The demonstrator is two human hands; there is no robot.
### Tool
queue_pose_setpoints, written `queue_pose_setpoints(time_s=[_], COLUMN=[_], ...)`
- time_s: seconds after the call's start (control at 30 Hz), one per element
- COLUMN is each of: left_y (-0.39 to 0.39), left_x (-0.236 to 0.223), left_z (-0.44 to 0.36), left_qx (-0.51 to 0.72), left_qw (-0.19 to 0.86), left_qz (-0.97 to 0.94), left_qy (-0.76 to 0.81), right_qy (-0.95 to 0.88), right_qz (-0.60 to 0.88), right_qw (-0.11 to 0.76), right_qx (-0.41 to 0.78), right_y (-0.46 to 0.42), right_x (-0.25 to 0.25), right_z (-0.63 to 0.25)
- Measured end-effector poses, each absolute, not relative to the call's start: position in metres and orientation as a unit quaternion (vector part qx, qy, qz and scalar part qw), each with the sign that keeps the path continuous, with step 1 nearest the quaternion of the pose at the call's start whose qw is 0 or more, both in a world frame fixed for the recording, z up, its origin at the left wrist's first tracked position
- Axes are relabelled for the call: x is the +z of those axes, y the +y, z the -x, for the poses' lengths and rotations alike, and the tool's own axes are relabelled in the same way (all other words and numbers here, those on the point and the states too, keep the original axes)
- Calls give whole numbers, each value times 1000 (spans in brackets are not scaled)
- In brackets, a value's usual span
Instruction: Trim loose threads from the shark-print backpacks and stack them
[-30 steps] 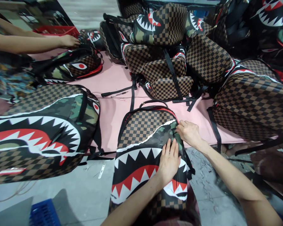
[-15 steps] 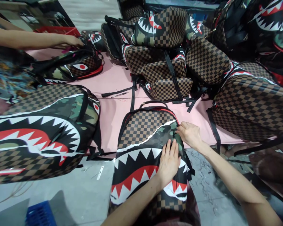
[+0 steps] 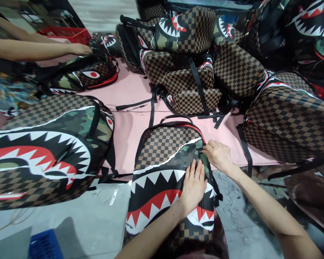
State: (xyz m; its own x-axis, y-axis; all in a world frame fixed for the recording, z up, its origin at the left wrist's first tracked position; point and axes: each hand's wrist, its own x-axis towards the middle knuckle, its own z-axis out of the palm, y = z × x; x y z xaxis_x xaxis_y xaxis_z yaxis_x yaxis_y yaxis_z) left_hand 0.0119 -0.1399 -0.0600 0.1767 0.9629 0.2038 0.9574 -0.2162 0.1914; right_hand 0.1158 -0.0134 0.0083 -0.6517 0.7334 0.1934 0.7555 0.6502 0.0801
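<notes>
Backpack (image 3: 167, 144) at near centre, handle end pointing far, overlapping the near edge of the pink tabletop (image 3: 129, 144); can't tell what holds up its lower part. Check pattern, camo strip, toothed mouth print.

I've got my left hand (image 3: 193, 186) flat on its front, right of centre, grip wide open, fingers extended and close together, nothing grasped. My right hand (image 3: 217, 154) is at its upper right edge, by the top end of the zip (image 3: 199, 155); grip closed to a pinch on a small bit of the backpack, exact bit hidden by the fingers.

Near left: big shark bag (image 3: 43, 144). Right: check bag (image 3: 291, 122), strap hanging over the tabletop edge. Far centre: bag pile (image 3: 189, 79), straps trailing. Pen (image 3: 136, 107) lies between the pile and the shark bag. Far left: another person's hand (image 3: 82, 49) at an eye-print bag (image 3: 91, 75), red basket (image 3: 70, 35) beyond. Blue crate (image 3: 45, 246) on the floor (image 3: 108, 223), near left.
</notes>
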Motion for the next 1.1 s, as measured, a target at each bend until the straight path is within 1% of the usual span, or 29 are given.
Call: queue_pose_setpoints(time_s=[0.17, 0.43, 0.53, 0.6, 0.67, 0.7, 0.77, 0.83, 0.9, 0.93, 1.0, 1.1], left_y=[-140, -140, -138, -137, -136, -136, -136, -135, -131, -126, -110, -72], left_x=[-59, -63, -62, -60, -57, -56, -53, -49, -41, -35, -21, 2], left_z=[-12, -12, -12, -10, -7, -5, -1, 4, 6, 7, 6, 4], left_qx=[144, 140, 141, 142, 145, 148, 158, 171, 185, 187, 168, 76], left_qw=[12, 17, 23, 33, 45, 51, 59, 60, 53, 48, 35, 18], left_qz=[-764, -763, -763, -765, -770, -774, -780, -781, -782, -787, -819, -897], left_qy=[629, 631, 630, 627, 619, 614, 603, 597, 593, 586, 547, 435], right_qy=[-908, -909, -911, -913, -904, -890, -820, -691, -549, -491, -438, -406], right_qz=[402, 401, 398, 397, 411, 426, 466, 510, 550, 567, 587, 599], right_qw=[66, 55, 58, 72, 115, 154, 270, 400, 489, 514, 524, 517], right_qx=[-99, -100, -93, -65, 5, 60, 195, 321, 396, 416, 434, 457], right_y=[-17, -16, -17, -17, -15, -13, -11, -14, -29, -40, -69, -113], right_x=[7, 5, 2, 0, -1, -2, -6, -15, -31, -41, -63, -90], right_z=[-115, -113, -109, -107, -109, -113, -126, -146, -169, -180, -196, -204])
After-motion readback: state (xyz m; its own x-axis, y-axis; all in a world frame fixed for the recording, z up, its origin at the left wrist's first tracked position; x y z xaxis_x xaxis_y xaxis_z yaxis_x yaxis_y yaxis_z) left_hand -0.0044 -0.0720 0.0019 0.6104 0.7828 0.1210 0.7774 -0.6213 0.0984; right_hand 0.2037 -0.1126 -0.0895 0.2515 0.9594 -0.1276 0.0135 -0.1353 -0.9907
